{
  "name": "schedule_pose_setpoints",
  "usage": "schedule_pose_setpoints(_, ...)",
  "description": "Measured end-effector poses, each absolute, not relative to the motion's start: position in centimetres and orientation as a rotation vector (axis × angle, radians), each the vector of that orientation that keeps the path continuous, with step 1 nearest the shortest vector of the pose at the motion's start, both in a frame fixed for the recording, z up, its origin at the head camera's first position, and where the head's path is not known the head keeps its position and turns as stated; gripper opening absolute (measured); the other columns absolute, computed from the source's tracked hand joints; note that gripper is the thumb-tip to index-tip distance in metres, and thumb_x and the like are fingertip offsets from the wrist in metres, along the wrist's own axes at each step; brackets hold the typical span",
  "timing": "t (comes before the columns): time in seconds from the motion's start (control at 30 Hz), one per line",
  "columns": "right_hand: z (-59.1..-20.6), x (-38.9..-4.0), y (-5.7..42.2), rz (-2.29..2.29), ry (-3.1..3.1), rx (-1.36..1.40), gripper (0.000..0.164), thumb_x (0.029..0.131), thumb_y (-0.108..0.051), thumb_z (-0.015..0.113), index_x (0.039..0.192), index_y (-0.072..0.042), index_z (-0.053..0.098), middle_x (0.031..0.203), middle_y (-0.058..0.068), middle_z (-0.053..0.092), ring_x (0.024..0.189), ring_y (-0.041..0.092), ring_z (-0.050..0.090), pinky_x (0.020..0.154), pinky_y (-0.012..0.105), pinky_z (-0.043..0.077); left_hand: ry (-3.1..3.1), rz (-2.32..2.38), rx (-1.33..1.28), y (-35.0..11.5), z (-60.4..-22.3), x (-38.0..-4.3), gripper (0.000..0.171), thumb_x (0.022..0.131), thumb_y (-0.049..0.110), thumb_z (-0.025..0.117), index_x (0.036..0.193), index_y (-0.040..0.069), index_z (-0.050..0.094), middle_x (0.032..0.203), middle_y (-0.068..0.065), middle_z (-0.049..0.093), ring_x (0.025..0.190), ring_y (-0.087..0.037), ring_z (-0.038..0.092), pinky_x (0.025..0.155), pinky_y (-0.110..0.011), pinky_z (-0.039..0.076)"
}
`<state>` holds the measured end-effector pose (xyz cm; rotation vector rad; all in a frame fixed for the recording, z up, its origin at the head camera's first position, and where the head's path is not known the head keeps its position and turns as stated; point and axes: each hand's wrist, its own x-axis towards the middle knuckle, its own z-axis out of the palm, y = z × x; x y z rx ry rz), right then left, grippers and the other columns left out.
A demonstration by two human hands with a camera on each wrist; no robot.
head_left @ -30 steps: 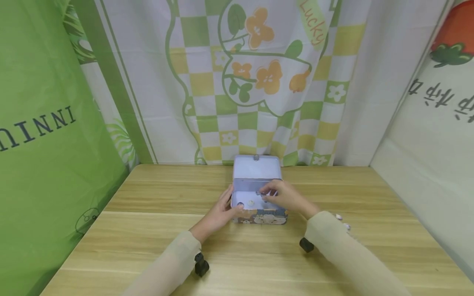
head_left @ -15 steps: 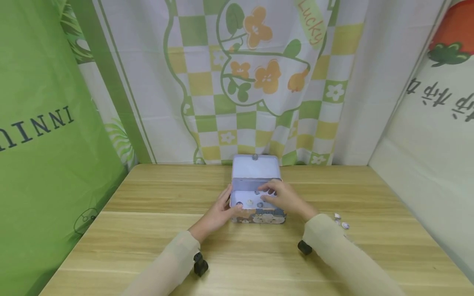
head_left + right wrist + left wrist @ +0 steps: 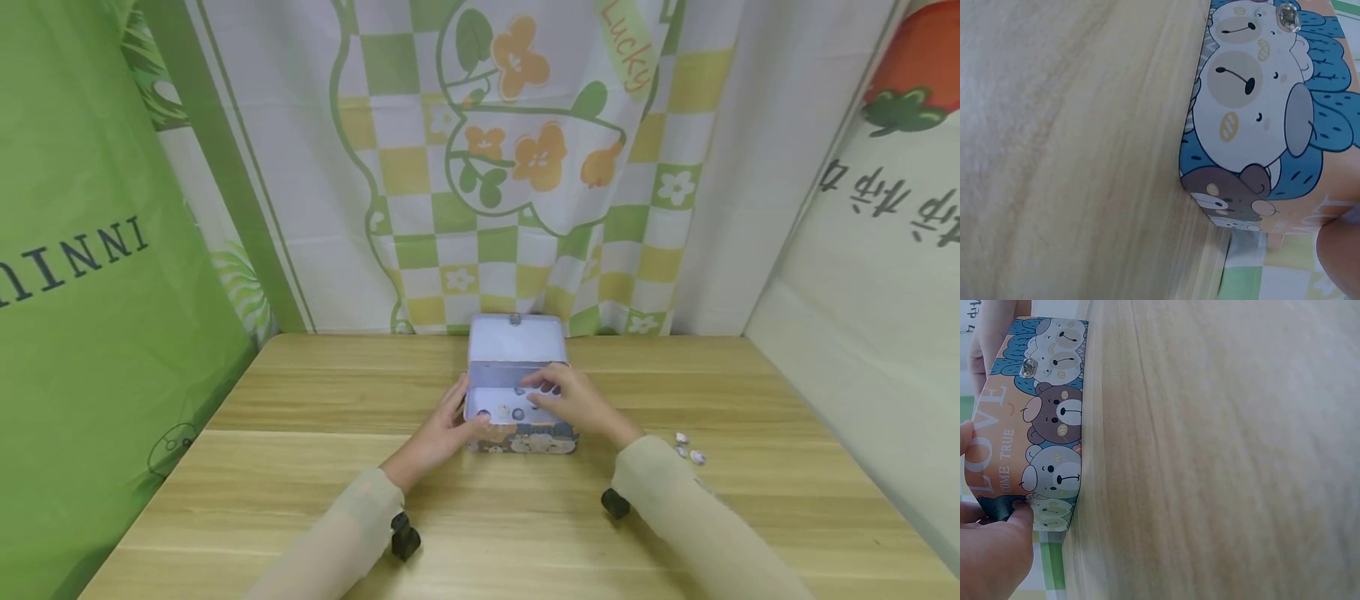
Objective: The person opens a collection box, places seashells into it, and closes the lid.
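Observation:
An open tin box [image 3: 522, 439] with cartoon bears on its front stands near the table's back, its lid [image 3: 517, 339] raised. My left hand [image 3: 438, 432] grips the box's left side, the thumb at the front rim and the fingers along the outside. Above the right part of the box is my right hand [image 3: 576, 402], fingers bent loosely and apart, with nothing seen between them. Several small round pieces lie on the pale box floor, among them a greyish one [image 3: 518, 414] and a whitish one [image 3: 504, 411]. The right hand hides part of the interior.
Three small whitish pieces [image 3: 698, 457] lie in a group on the wooden table [image 3: 517, 525], right of the box beside my right sleeve. A checked curtain [image 3: 480, 208] hangs behind the table, with a green cloth [image 3: 112, 333] at the left.
My right hand has let go of a small round piece, which has slid slightly left on the box floor. The fingers have spread a little. The left hand keeps its grip.

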<state>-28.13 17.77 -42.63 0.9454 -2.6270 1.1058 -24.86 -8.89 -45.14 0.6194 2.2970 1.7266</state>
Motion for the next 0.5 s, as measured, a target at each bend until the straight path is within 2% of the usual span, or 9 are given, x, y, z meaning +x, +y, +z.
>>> schedule_pose_setpoints(0.27,-42.6,-28.2,18.3,1.223,-2.625,0.915,0.022,0.094,-0.007,0.068,0.116,-0.003,0.071,0.107,0.006,0.068,0.089,0.017,0.062,0.079,0.031,0.056,2.31,1.712,0.638,-9.0,-45.1,-24.8,0.09,0.101,0.035,0.062,0.161,0.008,0.001,0.167,-0.01,-0.007,0.149,-0.04,0.016,0.118,-0.045,0.026)
schedule_pose_setpoints(0.5,-41.8,-27.4,19.0,1.256,-2.636,0.878,0.022,0.093,-0.008,0.069,0.115,-0.007,0.072,0.104,0.001,0.067,0.088,0.016,0.062,0.078,0.03,0.056,2.301,1.712,0.646,-9.0,-45.2,-24.9,0.09,0.101,0.036,0.061,0.161,0.009,0.0,0.166,-0.008,-0.008,0.149,-0.038,0.013,0.118,-0.044,0.025)
